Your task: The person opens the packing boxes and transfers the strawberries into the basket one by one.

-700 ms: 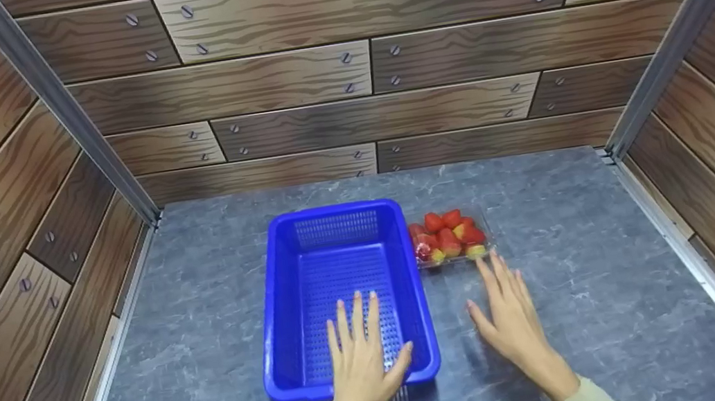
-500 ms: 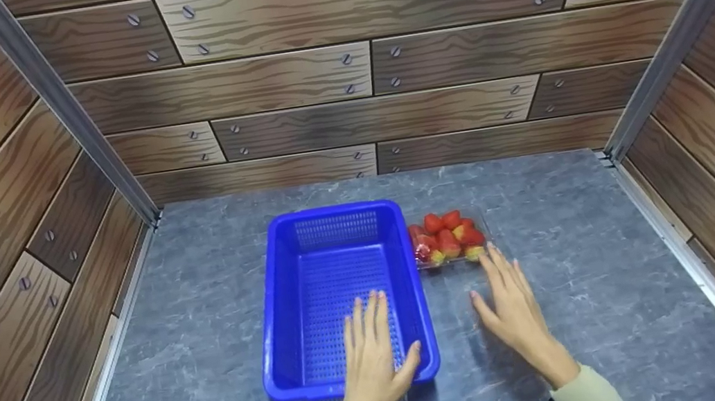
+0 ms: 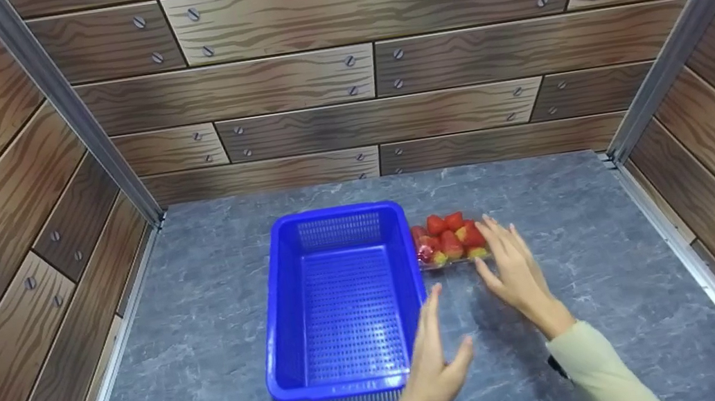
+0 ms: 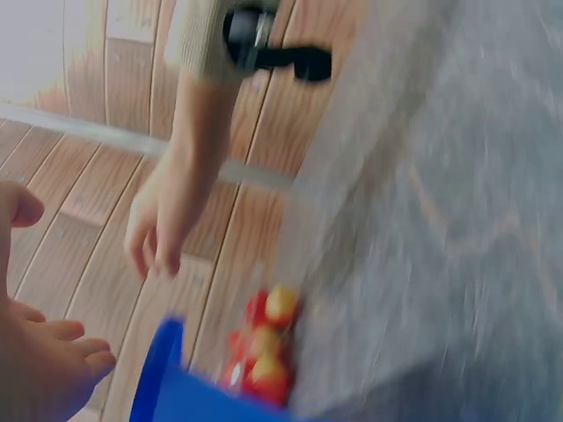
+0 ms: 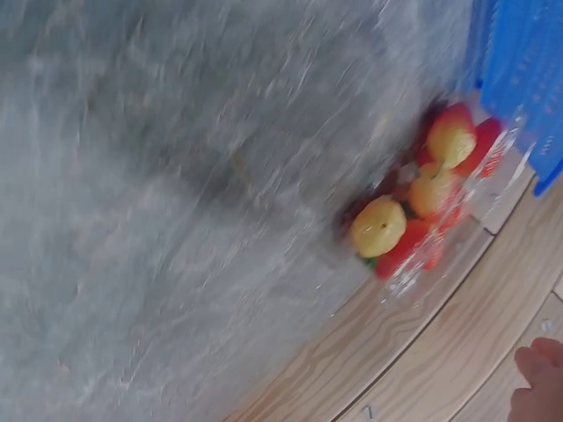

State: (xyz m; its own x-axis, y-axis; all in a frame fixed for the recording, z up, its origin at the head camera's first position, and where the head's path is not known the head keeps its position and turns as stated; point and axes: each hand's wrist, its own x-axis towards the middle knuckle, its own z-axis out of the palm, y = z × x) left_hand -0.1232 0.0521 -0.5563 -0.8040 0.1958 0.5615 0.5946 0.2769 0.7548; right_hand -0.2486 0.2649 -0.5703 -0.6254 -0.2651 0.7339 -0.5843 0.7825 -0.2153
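A clear plastic box of red strawberries (image 3: 451, 243) sits against the right side of a blue perforated plastic basket (image 3: 361, 385). My right hand (image 3: 517, 269) is at the box's front right corner, fingers extended, with the fingertips overlapping its edge in the head view. Nothing is in that hand. Over the basket's front right corner hovers my left hand (image 3: 431, 365), its fingers straight and thumb spread, holding nothing. Pale yellow ends show on several strawberries (image 5: 378, 226) in the right wrist view. The left wrist view shows the basket's rim (image 4: 202, 400) below my left fingers.
The grey marbled tabletop (image 3: 194, 335) is enclosed by wood-plank-patterned panels (image 3: 285, 81) at the back and both sides. Metal posts (image 3: 72, 114) stand at the back corners, and metal rails (image 3: 696, 272) run along the side edges.
My left hand has moved right, from over the basket's interior to its front right corner, and turned more edge-on. My right hand has moved forward to the strawberry box. Basket and box stay put.
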